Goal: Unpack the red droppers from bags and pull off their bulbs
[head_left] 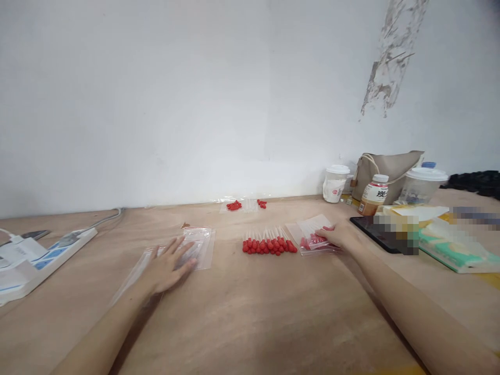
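My left hand (pixel 171 266) lies with its fingers spread on a stack of clear zip bags (pixel 205 250) with red seal lines. At the right, my right hand (pixel 335 235) has its fingers closed at the edge of a clear zip bag (pixel 312 224) that holds red-tipped white sticks. The bag lies flat on the table, and the fingertips are partly blurred. Between my hands lies a row of loose white sticks with red bulb tips (pixel 269 245), their tips toward me.
Small red pieces (pixel 234 205) lie on clear plastic by the wall. At left is a power strip (pixel 50 263) with a cable. On the right are a phone (pixel 375 234), a bottle (pixel 374 195), a lidded cup (pixel 336 185), a grey bag (pixel 390 166) and a green tissue pack (pixel 453 250).
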A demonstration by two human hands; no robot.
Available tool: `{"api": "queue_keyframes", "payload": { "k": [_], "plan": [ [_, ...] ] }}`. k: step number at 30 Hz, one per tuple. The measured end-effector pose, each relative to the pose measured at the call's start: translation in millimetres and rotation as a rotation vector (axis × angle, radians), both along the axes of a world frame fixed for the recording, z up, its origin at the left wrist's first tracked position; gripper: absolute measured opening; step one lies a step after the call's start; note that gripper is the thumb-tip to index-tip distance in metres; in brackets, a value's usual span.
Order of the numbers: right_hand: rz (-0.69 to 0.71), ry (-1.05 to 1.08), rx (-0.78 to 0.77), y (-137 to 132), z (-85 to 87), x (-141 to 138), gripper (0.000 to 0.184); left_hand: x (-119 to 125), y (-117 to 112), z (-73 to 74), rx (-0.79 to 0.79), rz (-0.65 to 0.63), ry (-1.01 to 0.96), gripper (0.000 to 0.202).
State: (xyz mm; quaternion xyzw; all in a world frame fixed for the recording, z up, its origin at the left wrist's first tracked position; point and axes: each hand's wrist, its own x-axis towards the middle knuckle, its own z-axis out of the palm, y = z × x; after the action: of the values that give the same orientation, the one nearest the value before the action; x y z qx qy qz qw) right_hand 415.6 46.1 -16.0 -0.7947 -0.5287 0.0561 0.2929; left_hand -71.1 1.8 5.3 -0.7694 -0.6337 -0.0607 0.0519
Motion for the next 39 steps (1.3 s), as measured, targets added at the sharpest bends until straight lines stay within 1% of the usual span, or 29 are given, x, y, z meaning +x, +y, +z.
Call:
{"api": "queue_keyframes", "payload": {
  "k": [2,3,4,5,6,7,8,9,10,11,13,16,18,19,21,23,25,27,29,32,36,39],
  "plan": [
    [-0.053,0.089,0.053,-5.2,5.0,-5.4,0.036,16.4,0.0,-2.9,-0.047,-0.091,-0.008,0.054],
    [-0.068,0.158,0.133,-8.7,9.0,-10.0,0.036,22.9,0.9,-4.5,-0.082,-0.118,-0.015,0.053],
    [-0.055,0.248,0.249,-12.7,13.9,-16.0,0.037,27.7,2.3,-5.9,-0.114,-0.131,-0.025,0.052],
    [-0.007,0.373,0.365,-17.2,19.4,-23.2,0.039,30.5,4.0,-7.2,-0.138,-0.126,-0.036,0.051],
    [0.082,0.514,0.476,-22.0,25.2,-31.8,0.04,31.2,5.8,-8.3,-0.151,-0.108,-0.047,0.052],
    [0.198,0.65,0.553,-27.2,30.8,-41.6,0.041,29.9,7.5,-9.0,-0.156,-0.086,-0.056,0.052],
    [0.317,0.76,0.579,-32.7,35.9,-52.5,0.04,27.0,9.0,-9.4,-0.156,-0.059,-0.061,0.052],
    [0.437,0.86,0.534,-38.3,39.8,-64.2,0.04,22.8,10.2,-9.6,-0.155,-0.032,-0.061,0.053],
    [0.539,0.95,0.435,-43.8,42.1,-76.4,0.039,17.9,11.0,-9.6,-0.153,-0.008,-0.059,0.053],
    [0.665,1.023,0.279,-48.9,42.4,-88.9,0.038,12.6,11.4,-9.4,-0.151,0.009,-0.057,0.053],
    [0.874,1.089,0.014,-56.8,37.0,-112.9,0.036,3.3,10.9,-8.9,-0.15,0.031,-0.053,0.051],
    [1.02,1.078,-0.273,-61.2,19.6,-143.0,0.037,0.1,5.7,-6.5,-0.086,0.036,-0.062,0.049],
    [1.073,1.031,-0.389,-60.4,8.5,-158.1,0.037,9.1,-2.2,-2.9,0.003,-0.01,-0.12,0.048],
    [1.082,1.01,-0.412,-59.7,4.5,-164.3,0.037,16.9,-7.9,-0.6,0.043,-0.059,-0.168,0.048],
    [1.054,0.984,-0.382,-59.3,0.0,-173.5,0.04,37.2,-21.9,4.1,0.086,-0.187,-0.278,0.046],
    [0.989,0.959,-0.267,-61.6,-0.8,-178.7,0.045,59.3,-37.1,7.0,0.001,-0.352,-0.35,0.045],
    [0.906,0.926,-0.175,-67.1,0.3,-180.1,0.048,77.8,-49.5,6.5,-0.104,-0.491,-0.372,0.045],
    [0.814,0.921,-0.186,-74.4,1.5,-178.7,0.047,89.8,-55.7,2.6,-0.161,-0.576,-0.358,0.048],
    [0.737,0.958,-0.264,-81.7,2.0,-176.1,0.048,95.6,-56.0,-3.1,-0.184,-0.589,-0.34,0.049],
    [0.69,1.062,-0.315,-88.4,1.4,-173.1,0.053,97.4,-51.9,-11.2,-0.182,-0.537,-0.335,0.049],
    [0.619,1.193,-0.29,-89.6,-1.1,-172.8,0.064,98.0,-51.9,-18.3,-0.137,-0.491,-0.353,0.047],
    [0.593,1.251,-0.231,-88.1,-5.3,-173.2,0.066,102.0,-55.0,-17.7,-0.08,-0.475,-0.39,0.043]
  ]
}}
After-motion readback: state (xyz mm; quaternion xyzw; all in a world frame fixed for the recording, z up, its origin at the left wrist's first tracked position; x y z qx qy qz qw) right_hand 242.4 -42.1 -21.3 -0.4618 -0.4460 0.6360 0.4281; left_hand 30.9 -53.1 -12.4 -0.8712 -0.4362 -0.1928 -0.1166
